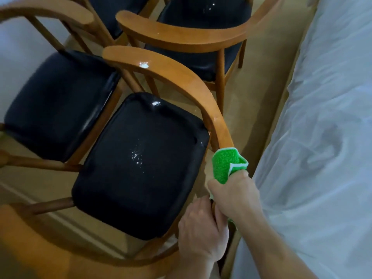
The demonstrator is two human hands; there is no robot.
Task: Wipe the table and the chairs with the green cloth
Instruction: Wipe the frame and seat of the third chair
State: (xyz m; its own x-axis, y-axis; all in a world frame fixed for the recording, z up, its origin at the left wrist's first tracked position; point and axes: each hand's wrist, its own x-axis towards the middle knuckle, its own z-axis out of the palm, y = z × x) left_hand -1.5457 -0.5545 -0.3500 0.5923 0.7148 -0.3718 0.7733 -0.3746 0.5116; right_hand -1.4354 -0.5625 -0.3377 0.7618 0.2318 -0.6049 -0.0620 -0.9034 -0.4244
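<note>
A wooden chair with a curved backrest [181,77] and a black padded seat [141,164] stands right below me. My right hand [237,196] grips the green cloth [225,166], which is wrapped around the near end of the backrest rail. My left hand [201,230] grips the same rail just below the right hand. The table [322,137] runs along the right side under a white plastic sheet.
Three more wooden chairs with black seats stand close by: one at left [60,101], one behind [201,37], and a further one at top [112,11]. Another curved wooden rail [40,238] crosses the bottom left. Beige floor shows between chairs and table.
</note>
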